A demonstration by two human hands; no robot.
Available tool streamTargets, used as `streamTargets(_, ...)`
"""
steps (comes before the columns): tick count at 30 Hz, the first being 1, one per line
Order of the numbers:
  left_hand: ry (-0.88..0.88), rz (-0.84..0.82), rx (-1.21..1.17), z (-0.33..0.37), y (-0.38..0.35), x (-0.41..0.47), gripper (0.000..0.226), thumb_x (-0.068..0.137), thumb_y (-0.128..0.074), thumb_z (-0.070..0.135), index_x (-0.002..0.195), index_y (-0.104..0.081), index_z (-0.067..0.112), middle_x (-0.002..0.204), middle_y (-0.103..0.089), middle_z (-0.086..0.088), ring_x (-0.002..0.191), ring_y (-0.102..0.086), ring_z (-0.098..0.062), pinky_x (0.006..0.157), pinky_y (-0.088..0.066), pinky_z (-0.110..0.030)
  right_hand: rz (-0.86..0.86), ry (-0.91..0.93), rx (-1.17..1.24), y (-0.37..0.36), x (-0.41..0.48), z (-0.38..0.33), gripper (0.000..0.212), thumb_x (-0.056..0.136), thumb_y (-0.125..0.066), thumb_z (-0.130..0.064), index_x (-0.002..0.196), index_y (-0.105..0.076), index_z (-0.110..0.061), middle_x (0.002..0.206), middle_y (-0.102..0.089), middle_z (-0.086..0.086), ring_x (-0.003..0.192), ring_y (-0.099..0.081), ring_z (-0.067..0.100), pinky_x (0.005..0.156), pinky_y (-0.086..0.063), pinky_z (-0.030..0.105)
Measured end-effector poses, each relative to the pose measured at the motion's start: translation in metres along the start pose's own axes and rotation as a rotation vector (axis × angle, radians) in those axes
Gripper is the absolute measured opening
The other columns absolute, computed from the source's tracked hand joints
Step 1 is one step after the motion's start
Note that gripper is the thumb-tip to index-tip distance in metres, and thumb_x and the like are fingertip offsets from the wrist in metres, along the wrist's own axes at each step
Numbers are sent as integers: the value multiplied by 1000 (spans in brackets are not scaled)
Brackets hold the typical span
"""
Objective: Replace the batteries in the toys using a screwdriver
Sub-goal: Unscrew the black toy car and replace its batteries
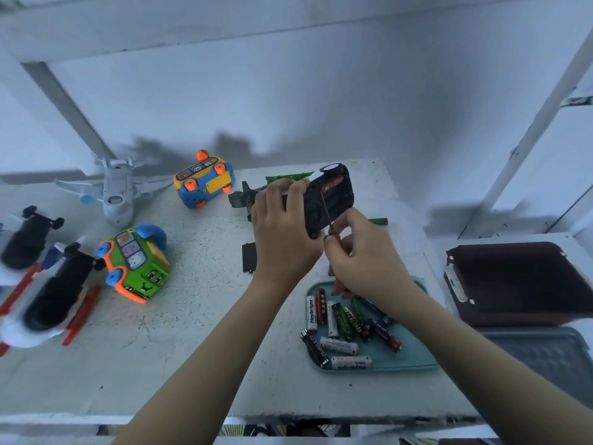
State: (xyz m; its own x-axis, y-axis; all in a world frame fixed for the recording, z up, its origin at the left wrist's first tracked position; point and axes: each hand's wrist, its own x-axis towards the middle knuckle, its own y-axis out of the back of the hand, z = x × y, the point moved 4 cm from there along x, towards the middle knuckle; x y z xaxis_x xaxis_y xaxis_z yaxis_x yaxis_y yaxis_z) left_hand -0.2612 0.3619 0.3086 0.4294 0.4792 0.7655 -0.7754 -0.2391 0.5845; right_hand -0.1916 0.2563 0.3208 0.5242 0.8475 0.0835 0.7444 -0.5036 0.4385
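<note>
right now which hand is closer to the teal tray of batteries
Right. The right hand, gripping the screwdriver, overlaps the far edge of the teal tray; the left hand holds the black toy farther left, off the tray.

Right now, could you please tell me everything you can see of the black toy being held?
The black toy looks plastic, underside facing the camera, with a white part at its far end and a red-green sticker. The left hand grips it above the table; the right hand holds a screwdriver against it.
</note>
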Motion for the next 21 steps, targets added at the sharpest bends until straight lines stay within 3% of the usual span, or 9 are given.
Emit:
streamTargets(6, -72, 35, 74, -8, -2, -4, 72, 54, -78, 9, 119, -48, 13, 109, -58, -17, 102, -42, -26, 82, -47, -42, 60, -121, 82, -3, -9, 15, 3, 94, -46, -12, 95, -45, -9, 67, -63, 21, 37, -58, 19, 36, -44, 25)
streamTargets(12, -67, -19, -34, -14, -2, 0, 68, 58, -78, 13, 120, -50, 13, 113, -55, -15, 104, -46, -27, 88, -44, -40, -8, -24, 3, 5, -14, 17, 5, 93, -52, -12, 89, -51, -15, 57, -63, 19, 44, -56, 21, 45, -47, 30)
streamTargets(16, -13, -95, -174, -16, 0, 3, 66, 60, -77, 21, 121, -53, 12, 116, -53, -12, 106, -49, -27, 93, -38, -30, 30, 34, 42, 14, -11, 13, 6, 93, -53, -10, 88, -53, -13, 51, -54, 21, 40, -49, 23, 42, -40, 27)
streamTargets(19, 37, -134, -234, -17, 3, 3, 67, 59, -76, 24, 121, -56, 9, 118, -52, -12, 109, -48, -25, 94, -34, -23, 3, 18, 71, 19, -8, 12, 3, 93, -52, -8, 90, -53, -8, 50, -53, 23, 33, -47, 11, 42, -38, 22)
streamTargets(21, 48, -144, -254, -17, 5, 2, 67, 58, -76, 24, 120, -57, 7, 118, -52, -12, 109, -47, -23, 95, -31, -14, -40, 7, 88, 21, -7, 12, 2, 93, -53, -6, 91, -54, -5, 47, -52, 15, 31, -45, 7, 39, -36, 18)
